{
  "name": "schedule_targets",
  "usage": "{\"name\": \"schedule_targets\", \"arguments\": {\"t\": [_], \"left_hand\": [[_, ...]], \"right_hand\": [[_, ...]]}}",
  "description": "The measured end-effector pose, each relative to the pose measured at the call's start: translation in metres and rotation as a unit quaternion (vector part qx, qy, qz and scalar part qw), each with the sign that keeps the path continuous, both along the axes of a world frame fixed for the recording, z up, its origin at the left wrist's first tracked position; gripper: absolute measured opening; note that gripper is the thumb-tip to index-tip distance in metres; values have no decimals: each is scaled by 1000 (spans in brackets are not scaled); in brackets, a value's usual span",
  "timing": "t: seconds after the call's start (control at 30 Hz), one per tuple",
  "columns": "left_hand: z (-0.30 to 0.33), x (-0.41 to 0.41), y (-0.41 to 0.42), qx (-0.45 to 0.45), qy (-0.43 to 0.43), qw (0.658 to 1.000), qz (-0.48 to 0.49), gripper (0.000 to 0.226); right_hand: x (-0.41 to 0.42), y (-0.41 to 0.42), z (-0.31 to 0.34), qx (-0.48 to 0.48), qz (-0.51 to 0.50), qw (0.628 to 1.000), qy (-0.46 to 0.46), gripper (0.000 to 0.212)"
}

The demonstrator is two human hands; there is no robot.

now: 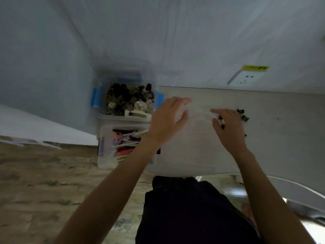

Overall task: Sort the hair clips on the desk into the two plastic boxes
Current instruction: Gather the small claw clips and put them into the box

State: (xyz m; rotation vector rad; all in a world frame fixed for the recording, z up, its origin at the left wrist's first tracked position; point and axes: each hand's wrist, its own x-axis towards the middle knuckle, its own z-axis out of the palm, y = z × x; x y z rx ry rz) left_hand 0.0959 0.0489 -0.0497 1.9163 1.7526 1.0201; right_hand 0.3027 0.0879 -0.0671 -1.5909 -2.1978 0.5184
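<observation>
- Reaching over the desk [202, 147], left hand [168, 118] with fingers loosely spread, holding nothing.
- Pinching small dark clips [222, 122] in the right hand [228, 125], fingers curled; blurred, count unclear.
- Lying loose just right of that hand, a few more dark clips [243, 115].
- Sitting left of the desk, far box [123, 101] holding dark clips, near box [119, 147] holding coloured ones, partly hidden behind the left forearm.

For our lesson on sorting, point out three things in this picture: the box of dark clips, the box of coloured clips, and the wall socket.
Box of dark clips [96, 98]: head view, on its blue left latch.
Box of coloured clips [105, 161]: head view, on its clear left wall.
Wall socket [245, 78]: head view, on its white faceplate.
</observation>
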Motion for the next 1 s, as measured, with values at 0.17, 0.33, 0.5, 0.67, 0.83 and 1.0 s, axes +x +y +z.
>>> {"name": "schedule_targets", "arguments": {"t": [0.17, 0.33, 0.5, 0.67, 0.83, 1.0], "left_hand": [[-33, 65, 39, -273, 47, 954, -109, 87], [-58, 137, 66, -352, 173, 907, -156, 132], [-73, 169, 82, -349, 216, 905, -114, 126], [-85, 170, 77, -319, 109, 941, -45, 61], [-80, 176, 69, -329, 20, 943, -33, 58], [-81, 179, 77, -342, 17, 939, -32, 41]], "right_hand": [[102, -6, -27, -199, -224, 952, -59, 80], [120, -5, -47, -238, -185, 949, -98, 113], [126, 42, -55, -245, -98, 956, -127, 113], [122, 54, -57, -243, -29, 967, -68, 71], [106, 39, -59, -241, -47, 969, -3, 66], [102, 43, -54, -253, -63, 965, 32, 59]]}}
